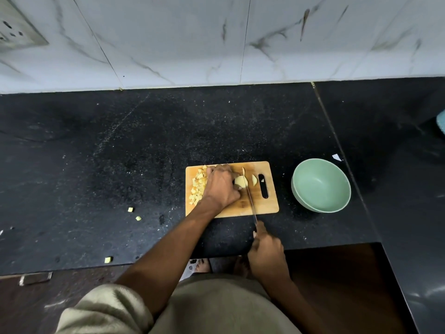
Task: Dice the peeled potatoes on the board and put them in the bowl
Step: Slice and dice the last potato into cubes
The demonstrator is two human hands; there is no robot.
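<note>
- A person stands at a black stone worktop [120, 145], cutting a peeled potato [240, 181] on a wooden board [262, 206] that lies flat near the front edge.
- The left hand [220, 186] lies over the board, fingers curled down on the potato and pinning it against the wood.
- The right hand [267, 254] is closed round the handle of a knife [249, 196], just off the near edge of the board; the thin blade runs away from the body and stands against the potato's right side.
- A cut slice [254, 180] lies on the board just to the right of the blade, beside the board's handle slot.
- A heap of diced pieces [198, 186] sits at the left end of the board, partly hidden by the left hand.
- A pale green bowl [321, 186] stands on the worktop to the right of the board, apart from it; nothing shows inside.
- Three stray cubes [130, 209] lie on the worktop, well to the left of the board.
- Behind the worktop rises a white marble-patterned wall [192, 39], with a switch plate [16, 27] at the upper left.
</note>
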